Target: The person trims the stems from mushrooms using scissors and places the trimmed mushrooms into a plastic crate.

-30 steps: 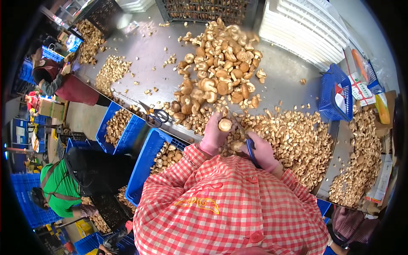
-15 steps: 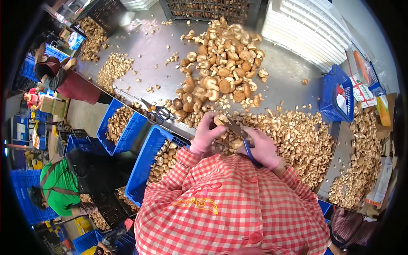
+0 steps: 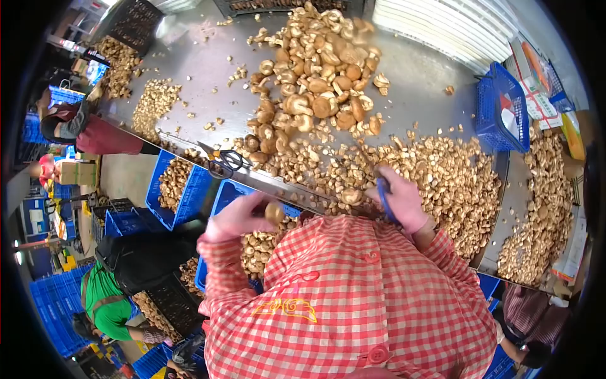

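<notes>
My left hand, pink-gloved, is over the blue basket at my left side. A shiitake mushroom is at its fingertips, slightly blurred. More mushrooms lie inside that basket. In my right hand is a pair of scissors with blue handles. Its blades are hard to make out against the cut stems heaped along the table's near edge. Farther off, whole shiitake mushrooms are piled on the metal table.
A second pair of scissors with black handles lies at the table's edge. Another blue basket of mushrooms stands left, and a small blue basket sits right. White trays are stacked behind. Co-workers work at left.
My left hand has moved left and down from the cutting spot to above the blue basket, carrying the mushroom. The right hand with the scissors has drawn slightly right and up, away from it.
</notes>
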A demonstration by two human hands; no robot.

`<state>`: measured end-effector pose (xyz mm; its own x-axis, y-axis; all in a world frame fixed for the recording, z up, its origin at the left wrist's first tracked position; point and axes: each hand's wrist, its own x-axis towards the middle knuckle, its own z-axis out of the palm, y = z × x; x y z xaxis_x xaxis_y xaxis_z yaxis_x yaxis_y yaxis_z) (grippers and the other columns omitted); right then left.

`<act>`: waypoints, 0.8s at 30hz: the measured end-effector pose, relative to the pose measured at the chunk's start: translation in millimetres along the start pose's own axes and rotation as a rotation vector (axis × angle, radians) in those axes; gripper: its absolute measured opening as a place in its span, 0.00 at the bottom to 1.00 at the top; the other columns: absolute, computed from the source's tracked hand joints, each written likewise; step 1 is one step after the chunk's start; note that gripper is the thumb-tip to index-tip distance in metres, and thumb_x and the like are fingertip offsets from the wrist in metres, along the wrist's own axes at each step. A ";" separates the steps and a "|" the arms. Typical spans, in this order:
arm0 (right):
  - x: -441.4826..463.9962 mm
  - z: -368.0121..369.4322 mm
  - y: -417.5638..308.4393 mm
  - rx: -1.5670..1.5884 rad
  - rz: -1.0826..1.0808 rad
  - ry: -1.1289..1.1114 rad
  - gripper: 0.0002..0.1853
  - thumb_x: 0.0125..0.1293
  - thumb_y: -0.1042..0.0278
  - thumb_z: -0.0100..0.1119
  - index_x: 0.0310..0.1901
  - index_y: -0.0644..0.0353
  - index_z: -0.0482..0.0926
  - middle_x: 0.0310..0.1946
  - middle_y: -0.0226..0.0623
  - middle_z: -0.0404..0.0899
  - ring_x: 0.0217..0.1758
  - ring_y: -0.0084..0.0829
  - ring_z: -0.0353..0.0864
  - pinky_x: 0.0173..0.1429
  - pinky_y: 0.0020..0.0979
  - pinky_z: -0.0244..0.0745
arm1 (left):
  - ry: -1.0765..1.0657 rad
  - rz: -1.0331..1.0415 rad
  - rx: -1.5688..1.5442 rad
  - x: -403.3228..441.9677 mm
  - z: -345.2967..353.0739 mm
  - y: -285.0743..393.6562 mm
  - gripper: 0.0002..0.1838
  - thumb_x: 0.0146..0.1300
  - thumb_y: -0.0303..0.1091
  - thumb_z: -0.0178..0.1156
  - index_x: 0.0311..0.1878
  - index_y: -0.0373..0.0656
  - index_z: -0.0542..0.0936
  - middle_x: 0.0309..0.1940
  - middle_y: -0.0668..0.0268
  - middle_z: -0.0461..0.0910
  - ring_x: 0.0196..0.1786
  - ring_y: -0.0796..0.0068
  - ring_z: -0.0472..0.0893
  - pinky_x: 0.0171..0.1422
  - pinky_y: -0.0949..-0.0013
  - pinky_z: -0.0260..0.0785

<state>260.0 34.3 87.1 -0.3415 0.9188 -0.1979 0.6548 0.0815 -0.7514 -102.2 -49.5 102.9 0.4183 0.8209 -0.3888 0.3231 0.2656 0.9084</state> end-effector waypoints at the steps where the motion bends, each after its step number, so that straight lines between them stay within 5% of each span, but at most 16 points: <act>1: 0.4 -5.0 8.8 -0.010 0.015 0.037 0.30 0.56 0.47 0.72 0.56 0.55 0.76 0.29 0.36 0.82 0.29 0.28 0.83 0.35 0.29 0.77 | -0.067 -0.188 0.092 -16.0 -7.8 5.0 0.32 0.53 0.42 0.74 0.58 0.36 0.76 0.45 0.58 0.83 0.49 0.68 0.83 0.57 0.65 0.74; 3: -0.2 -9.2 22.9 0.000 0.097 0.082 0.29 0.55 0.48 0.72 0.55 0.55 0.76 0.25 0.37 0.80 0.26 0.32 0.82 0.32 0.31 0.76 | -0.036 -0.248 0.404 -18.7 -4.9 14.5 0.31 0.56 0.47 0.71 0.58 0.38 0.77 0.48 0.58 0.83 0.50 0.61 0.83 0.58 0.64 0.74; 5: 0.1 -9.1 27.9 0.012 0.128 0.072 0.30 0.55 0.48 0.72 0.56 0.55 0.76 0.26 0.37 0.80 0.27 0.35 0.83 0.33 0.32 0.76 | 0.117 -0.091 0.536 8.9 17.6 -0.3 0.31 0.58 0.48 0.68 0.60 0.41 0.76 0.49 0.56 0.82 0.49 0.59 0.83 0.57 0.62 0.74; 8: -2.1 -4.4 24.1 -0.103 0.007 0.088 0.30 0.55 0.49 0.72 0.56 0.53 0.76 0.27 0.37 0.81 0.28 0.38 0.84 0.34 0.33 0.77 | 0.196 0.103 0.534 87.0 70.4 -10.7 0.24 0.60 0.40 0.65 0.59 0.45 0.76 0.48 0.56 0.81 0.46 0.57 0.83 0.51 0.58 0.74; 11: -5.8 -4.7 15.2 -0.069 0.023 0.046 0.31 0.54 0.48 0.73 0.57 0.53 0.75 0.27 0.37 0.82 0.29 0.39 0.84 0.35 0.34 0.77 | 0.060 0.082 0.817 144.7 119.1 -12.3 0.16 0.58 0.34 0.64 0.48 0.43 0.77 0.41 0.52 0.79 0.42 0.55 0.82 0.49 0.53 0.74; 15: -10.0 -4.7 18.7 -0.030 0.102 0.058 0.32 0.53 0.49 0.74 0.56 0.56 0.76 0.28 0.36 0.83 0.30 0.34 0.84 0.36 0.33 0.78 | -0.012 0.029 0.866 153.6 118.3 2.9 0.16 0.56 0.35 0.65 0.46 0.43 0.76 0.41 0.51 0.79 0.42 0.54 0.82 0.46 0.54 0.75; 17: -10.9 -5.8 16.8 -0.032 0.089 0.069 0.32 0.52 0.50 0.74 0.56 0.57 0.76 0.30 0.37 0.83 0.30 0.32 0.84 0.36 0.32 0.77 | 0.237 0.269 0.458 149.0 115.7 -20.8 0.19 0.54 0.35 0.68 0.48 0.44 0.74 0.39 0.54 0.79 0.40 0.54 0.82 0.43 0.56 0.75; 19: -12.7 -3.9 13.7 -0.059 -0.001 0.041 0.33 0.52 0.50 0.74 0.57 0.57 0.76 0.32 0.39 0.83 0.32 0.32 0.84 0.38 0.30 0.77 | 0.508 0.392 0.383 143.5 110.4 -22.2 0.24 0.51 0.31 0.71 0.49 0.44 0.71 0.34 0.55 0.78 0.35 0.57 0.82 0.38 0.62 0.74; 24: -10.7 17.9 9.7 -0.061 -0.198 0.011 0.38 0.46 0.44 0.75 0.59 0.52 0.75 0.43 0.45 0.79 0.43 0.48 0.81 0.46 0.40 0.76 | 0.889 0.233 0.416 126.4 93.1 -11.2 0.26 0.49 0.32 0.71 0.51 0.41 0.72 0.38 0.52 0.78 0.38 0.50 0.81 0.41 0.57 0.74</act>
<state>258.0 18.3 70.6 -0.4600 0.8869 -0.0430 0.6153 0.2835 -0.7355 26.1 4.2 29.2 -0.2215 0.9540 0.2019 0.6553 -0.0077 0.7554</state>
